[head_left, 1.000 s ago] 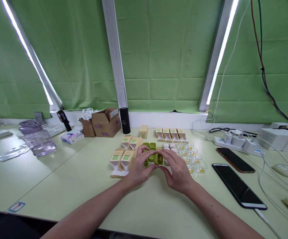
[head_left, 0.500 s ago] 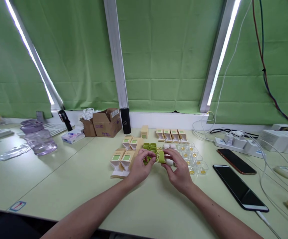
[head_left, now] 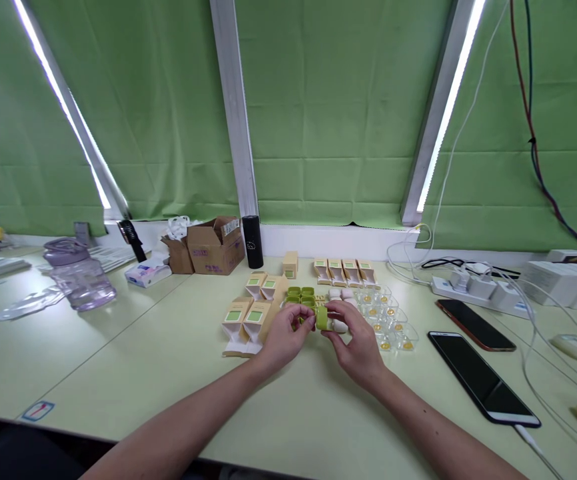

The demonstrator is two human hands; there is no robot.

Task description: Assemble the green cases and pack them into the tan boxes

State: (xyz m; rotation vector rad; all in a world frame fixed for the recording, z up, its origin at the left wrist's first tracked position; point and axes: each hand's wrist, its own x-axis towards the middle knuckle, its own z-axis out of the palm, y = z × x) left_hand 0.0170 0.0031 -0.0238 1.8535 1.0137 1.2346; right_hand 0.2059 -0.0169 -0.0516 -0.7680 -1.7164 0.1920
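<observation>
Between thumb and fingers, my right hand [head_left: 358, 340] grips a small green square-sided cup-like piece [head_left: 322, 319]. My left hand [head_left: 287, 333] is closed in a pinch at the left side of that piece; whatever its fingertips hold is hidden or too small to name. Behind the hands lie several green square cups [head_left: 300, 292] and some tiny yellowish parts [head_left: 320, 298]. White rounded pieces [head_left: 347, 293] sit just beyond my right fingers. To the right stand rows of clear plastic pieces with yellow centres [head_left: 390, 311].
Small tan cartons [head_left: 243, 320] lie left of my hands, with more cartons [head_left: 343, 271] behind. A cardboard box [head_left: 216, 247], black cylinder [head_left: 252, 242] and purple-lidded bottle [head_left: 78, 275] stand farther left. At right are two phones [head_left: 483, 377], a power strip [head_left: 481, 293] and loose cables.
My left fingertips have moved slightly right, up against the green piece in my right hand. The view has shifted a little; the laid-out parts stay in place.
</observation>
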